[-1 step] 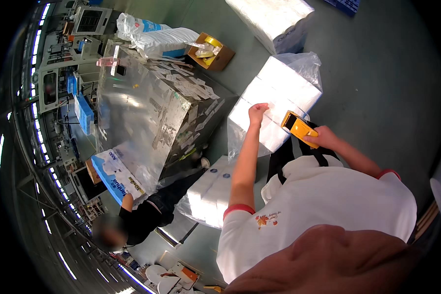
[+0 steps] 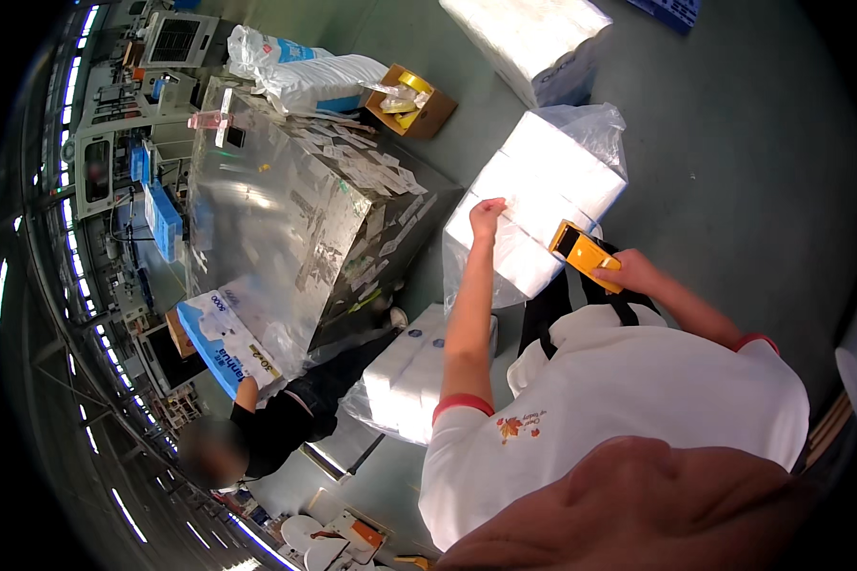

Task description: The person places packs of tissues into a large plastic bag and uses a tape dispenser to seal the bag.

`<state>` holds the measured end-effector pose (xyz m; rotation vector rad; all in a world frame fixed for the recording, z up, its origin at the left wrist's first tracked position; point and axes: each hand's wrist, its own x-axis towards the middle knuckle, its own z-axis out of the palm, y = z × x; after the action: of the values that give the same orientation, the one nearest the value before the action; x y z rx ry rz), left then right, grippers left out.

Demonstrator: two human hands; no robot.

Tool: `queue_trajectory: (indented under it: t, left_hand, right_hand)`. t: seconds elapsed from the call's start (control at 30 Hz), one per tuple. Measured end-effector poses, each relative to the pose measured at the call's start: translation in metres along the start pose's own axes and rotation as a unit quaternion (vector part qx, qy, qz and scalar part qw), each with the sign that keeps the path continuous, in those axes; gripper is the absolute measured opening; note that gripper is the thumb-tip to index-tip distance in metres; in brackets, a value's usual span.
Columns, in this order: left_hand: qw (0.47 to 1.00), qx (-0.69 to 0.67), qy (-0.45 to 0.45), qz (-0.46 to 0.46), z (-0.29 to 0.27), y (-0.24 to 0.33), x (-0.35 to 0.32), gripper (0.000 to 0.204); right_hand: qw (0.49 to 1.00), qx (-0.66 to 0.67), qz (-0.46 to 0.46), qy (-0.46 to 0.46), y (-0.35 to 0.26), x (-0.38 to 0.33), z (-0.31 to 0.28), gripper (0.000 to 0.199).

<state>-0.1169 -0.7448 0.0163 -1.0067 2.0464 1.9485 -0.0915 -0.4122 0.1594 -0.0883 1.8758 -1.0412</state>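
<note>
Slightly leftward since a moment ago, the worker's left hand [image 2: 487,219] is now at the bundle of white blocks in clear plastic [image 2: 552,167], right of upper centre in the frame. Its fingertips draw together; I can't tell whether they pinch anything. Near the bundle's lower right edge, the right hand [image 2: 632,272] grips a boxy yellow handheld tool with a black panel [image 2: 588,256].

left hand [image 2: 487,218] extended, fingers pinched together; right hand [image 2: 623,271] curled gripping.

Ceiling strips [image 2: 130,516] bright, white packs [image 2: 548,164] glaring — edges curved, black
</note>
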Motion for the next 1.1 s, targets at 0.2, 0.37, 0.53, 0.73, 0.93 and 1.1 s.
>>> queue_trajectory:
  t: [0.2, 0.37, 0.53, 0.73, 0.93, 1.1]
  left_hand:
    - [0.994, 0.059, 0.048, 0.075, -0.102, -0.015, 0.111, 0.012]
    - [0.912, 0.38, 0.088, 0.123, -0.104, -0.028, 0.157, 0.021]
    - [0.939, 0.311, 0.005, -0.149, -0.077, -0.068, 0.165, 0.06]
    - [0.926, 0.363, 0.105, -0.016, -0.089, -0.069, 0.142, 0.06]
    - [0.84, 0.279, -0.146, 0.441, -0.07, 0.008, -0.041, 0.021]
    - [0.674, 0.481, -0.3, 0.473, -0.029, -0.1, -0.118, 0.046]
  right_hand:
    - [0.989, 0.144, 0.013, -0.025, -0.033, 0.025, 0.052, 0.039]
    - [0.982, 0.184, 0.046, 0.015, -0.062, 0.055, 0.095, 0.038]
    - [0.991, 0.092, 0.064, 0.071, -0.059, 0.057, 0.118, 0.039]
    - [0.985, 0.121, 0.092, 0.086, -0.073, 0.047, 0.127, 0.043]
    - [0.969, 0.224, 0.086, 0.056, -0.083, 0.053, 0.093, 0.045]
    - [0.977, 0.192, 0.064, 0.072, -0.094, 0.051, 0.092, 0.045]
